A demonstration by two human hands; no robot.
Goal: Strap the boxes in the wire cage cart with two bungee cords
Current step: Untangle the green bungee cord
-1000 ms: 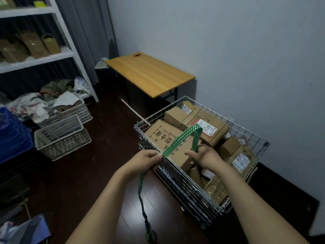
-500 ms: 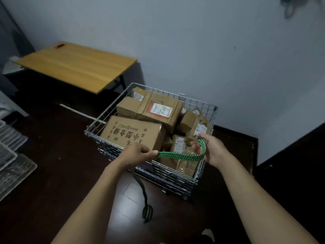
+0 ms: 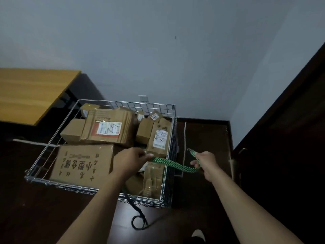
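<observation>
A wire cage cart [image 3: 171, 131] stands on the dark floor, filled with several cardboard boxes [image 3: 82, 164]. A green-and-black bungee cord [image 3: 174, 164] stretches between my hands above the cart's right front corner. My left hand [image 3: 130, 162] grips the cord over the boxes. My right hand [image 3: 204, 162] holds the cord's end just outside the cart's right wall; the metal hook [image 3: 190, 150] sticks up from my fist. The cord's dark tail [image 3: 139, 221] hangs from my left hand down to the floor and curls in a loop.
A wooden table [image 3: 33, 92] stands at the left. A grey wall runs behind the cart, and a dark door [image 3: 284, 138] is at the right. A thin pale rod [image 3: 184, 138] lies on the floor right of the cart. A shoe tip [image 3: 198, 234] shows at the bottom.
The view has swung right and closer to the cart. My right hand has drawn the cord's hook end out past the cart's right wall, and the cord between my hands has lengthened.
</observation>
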